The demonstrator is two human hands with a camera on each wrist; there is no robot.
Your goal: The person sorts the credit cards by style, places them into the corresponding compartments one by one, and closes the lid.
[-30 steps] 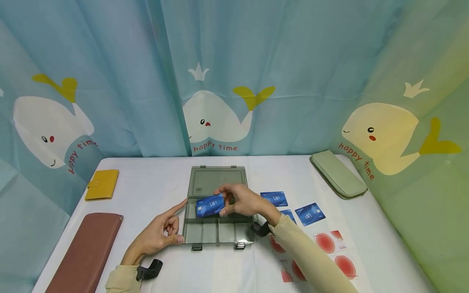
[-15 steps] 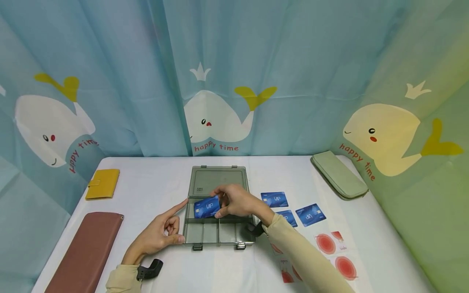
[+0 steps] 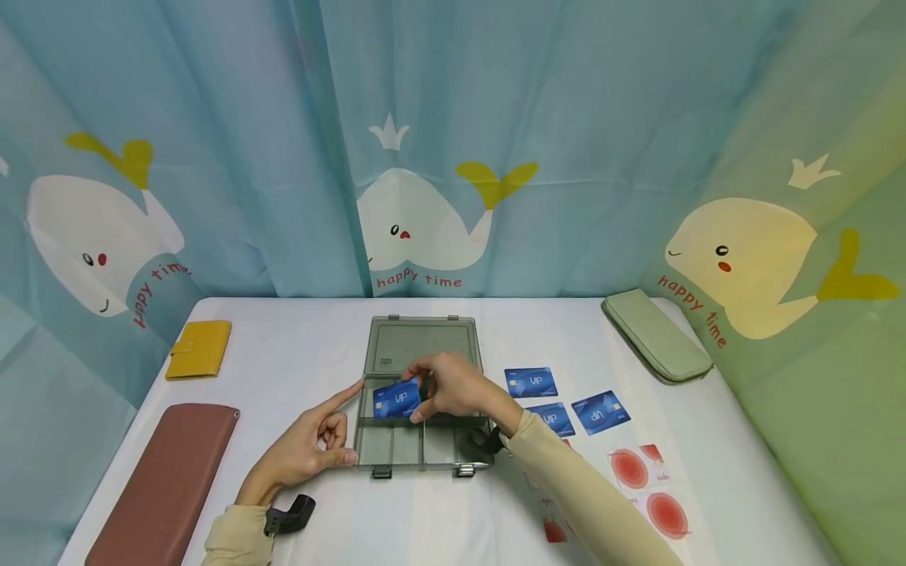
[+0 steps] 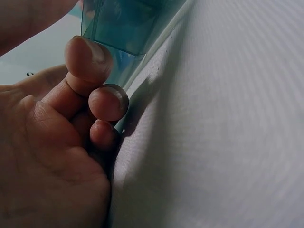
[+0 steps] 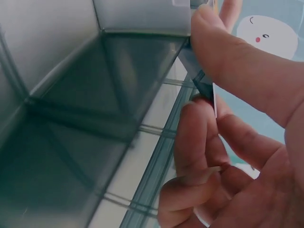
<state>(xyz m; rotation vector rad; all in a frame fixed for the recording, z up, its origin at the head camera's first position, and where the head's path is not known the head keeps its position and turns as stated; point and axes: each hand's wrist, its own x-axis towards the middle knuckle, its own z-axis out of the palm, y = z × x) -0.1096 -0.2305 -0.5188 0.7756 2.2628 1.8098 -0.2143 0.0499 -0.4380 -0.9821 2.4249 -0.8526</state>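
Currently, your right hand (image 3: pixel 453 385) pinches a blue VIP card (image 3: pixel 395 399) at the rear section of the translucent divided box (image 3: pixel 408 445), while your left hand (image 3: pixel 303 446) touches its left side, thumb and index finger spread wide.

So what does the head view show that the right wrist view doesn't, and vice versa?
Only the head view: the yellow wallet, brown wallet, green zip wallet, three loose VIP cards and the red-printed sheets.

Only the right wrist view: a close look at the inner side of the curled fingers on the right hand, with the held VIP card nearly edge-on.

Both: the right hand, held VIP card, divided plastic box and whale-print curtain.
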